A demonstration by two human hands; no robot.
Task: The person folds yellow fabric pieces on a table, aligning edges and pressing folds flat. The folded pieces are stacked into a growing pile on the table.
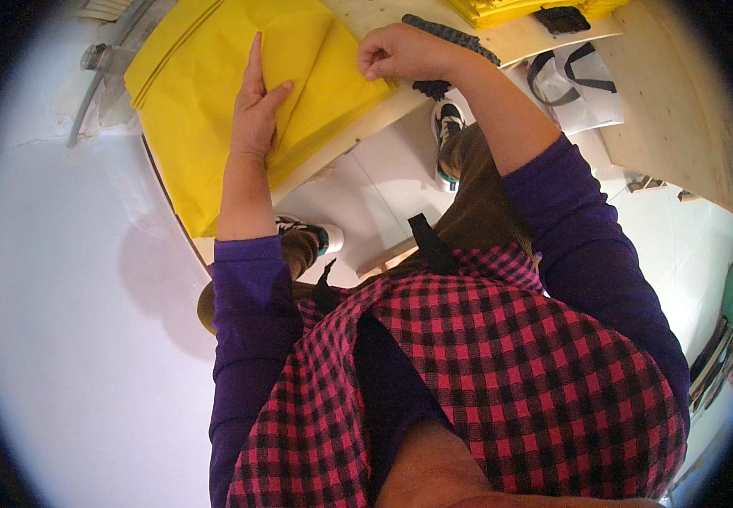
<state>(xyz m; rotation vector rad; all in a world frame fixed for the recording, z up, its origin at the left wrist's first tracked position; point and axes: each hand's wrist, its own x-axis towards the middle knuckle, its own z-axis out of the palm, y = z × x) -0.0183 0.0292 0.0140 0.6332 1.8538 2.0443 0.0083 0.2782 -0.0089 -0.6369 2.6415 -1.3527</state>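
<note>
A large piece of yellow cloth (206,110) lies spread over the wooden table, with a seam line along its far left side and folds near its right edge. On top of it rests my left hand (256,114), index finger stretched forward and thumb spread to the right. My right hand (400,52) is at the cloth's right edge, its fingers curled into a pinch. Whatever is between those fingertips, if anything, is too small to make out. Just beyond and under the right wrist are dark grey, textured strips (451,38).
More folded yellow cloth (502,10) is stacked at the far right, beside a small black piece (563,19). A pale wooden table edge (358,127) runs in front of me. A white bag with dark handles (578,85) stands below, right. A white wall (70,296) is close on the left.
</note>
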